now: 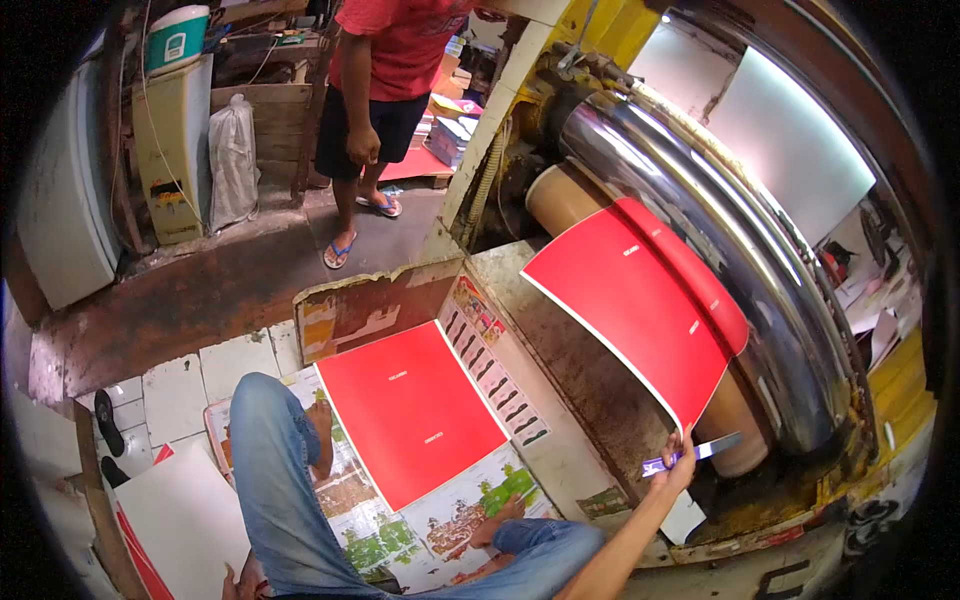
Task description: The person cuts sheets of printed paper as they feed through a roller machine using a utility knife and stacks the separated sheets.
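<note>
My right hand [677, 465] is closed around a knife with a purple handle [655, 467] and a broad grey blade. Its fingertips also meet the lower corner of a red printed sheet [625, 290], whose far side curves against a large chrome roller [700, 240]. At the bottom left, my left hand [242, 582] is partly cut off by the frame, its fingers at the edge of a white sheet [185, 520]. Another red sheet [415, 410] with small white print lies flat between my bare feet, on a picture-covered surface [470, 540].
A brown roller [570, 200] lies beside the chrome one in the machine's yellow frame [600, 25]. A person in a red shirt [400, 40] stands across the raised wooden board [385, 310]. Dark sandals [108, 425] sit on white tiles at left.
</note>
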A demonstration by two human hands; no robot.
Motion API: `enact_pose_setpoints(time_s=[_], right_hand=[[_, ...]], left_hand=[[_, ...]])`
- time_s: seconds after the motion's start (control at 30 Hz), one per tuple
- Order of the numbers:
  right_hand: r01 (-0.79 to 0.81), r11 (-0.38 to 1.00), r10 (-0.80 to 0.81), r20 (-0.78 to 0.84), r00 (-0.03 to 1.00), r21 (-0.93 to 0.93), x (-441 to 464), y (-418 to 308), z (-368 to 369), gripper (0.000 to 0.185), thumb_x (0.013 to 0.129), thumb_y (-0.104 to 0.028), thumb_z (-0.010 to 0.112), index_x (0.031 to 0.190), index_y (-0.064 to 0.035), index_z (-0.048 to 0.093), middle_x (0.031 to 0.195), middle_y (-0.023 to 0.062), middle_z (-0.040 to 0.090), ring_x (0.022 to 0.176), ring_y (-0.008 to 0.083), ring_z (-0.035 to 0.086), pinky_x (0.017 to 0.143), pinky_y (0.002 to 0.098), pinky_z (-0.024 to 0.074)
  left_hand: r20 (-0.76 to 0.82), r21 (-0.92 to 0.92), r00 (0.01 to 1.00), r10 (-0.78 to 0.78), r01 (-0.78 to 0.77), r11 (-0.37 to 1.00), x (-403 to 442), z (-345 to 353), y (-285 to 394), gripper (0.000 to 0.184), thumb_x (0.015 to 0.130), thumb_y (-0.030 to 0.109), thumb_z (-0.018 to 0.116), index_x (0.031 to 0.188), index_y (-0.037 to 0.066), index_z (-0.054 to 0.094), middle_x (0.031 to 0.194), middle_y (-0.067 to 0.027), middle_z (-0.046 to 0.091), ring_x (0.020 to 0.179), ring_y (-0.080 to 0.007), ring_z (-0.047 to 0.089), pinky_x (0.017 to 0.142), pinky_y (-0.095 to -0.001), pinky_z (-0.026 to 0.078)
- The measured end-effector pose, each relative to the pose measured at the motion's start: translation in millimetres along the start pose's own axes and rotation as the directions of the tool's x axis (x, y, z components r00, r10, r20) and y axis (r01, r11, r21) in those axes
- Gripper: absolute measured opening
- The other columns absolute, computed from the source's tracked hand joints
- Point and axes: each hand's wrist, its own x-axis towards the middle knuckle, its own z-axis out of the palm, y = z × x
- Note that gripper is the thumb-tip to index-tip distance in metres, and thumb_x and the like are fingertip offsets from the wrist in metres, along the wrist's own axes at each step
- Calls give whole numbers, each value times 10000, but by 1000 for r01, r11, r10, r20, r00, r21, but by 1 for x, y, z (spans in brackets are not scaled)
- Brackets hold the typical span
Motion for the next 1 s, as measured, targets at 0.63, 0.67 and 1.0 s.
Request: enact_pose_setpoints(time_s=[0.63, 0.67, 1.0], right_hand=[[44, 984, -41, -24, 999, 170, -35, 12, 12, 218, 799, -107, 721, 951, 13, 621, 769, 108, 651, 571, 148, 623, 358, 170, 300], [34, 988, -33, -7, 999, 153, -32, 14, 1, 241, 796, -128, 732, 953, 17, 622, 768, 113, 659, 584, 149, 635, 375, 166, 319], [87, 994, -75, 158, 985, -70, -34, 27, -9, 187, 848, -178, 689, 755, -70, 568, 636, 55, 605, 419, 55, 455, 372, 162, 307]], left_hand=[[-358, -407, 369, 858, -888, 212, -131, -74, 626, 192, 879, 143, 655, 1017, 13, 624, 911, -42, 634, 849, -100, 579, 767, -240, 461], [-268, -460, 319, 909, -871, 170, -155, -48, 655, 232, 883, 185, 644, 1044, 18, 621, 962, -52, 631, 898, -120, 575, 796, -262, 462], [429, -878, 167, 888, 309, 366, -243, 191, 810, 1095, 728, 583, 711, 1410, -81, 169, 1464, -267, 197, 1378, -341, 219, 1120, -448, 277]])
